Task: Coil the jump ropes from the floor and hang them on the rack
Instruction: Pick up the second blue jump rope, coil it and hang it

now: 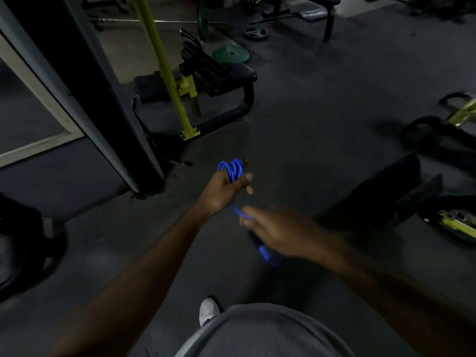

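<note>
Left grip (226, 188) clenches coiled jump rope (234, 169) | right grip (273, 228) pinches tail (blurred)

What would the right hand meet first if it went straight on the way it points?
The right hand would probably meet the left hand, which grips the rope; blur leaves depth unsure.

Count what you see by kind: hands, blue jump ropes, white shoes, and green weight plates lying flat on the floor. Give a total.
Hands: 2 (left hand, right hand)
blue jump rope: 1
white shoe: 1
green weight plate flat on the floor: 1
Total: 5
</note>
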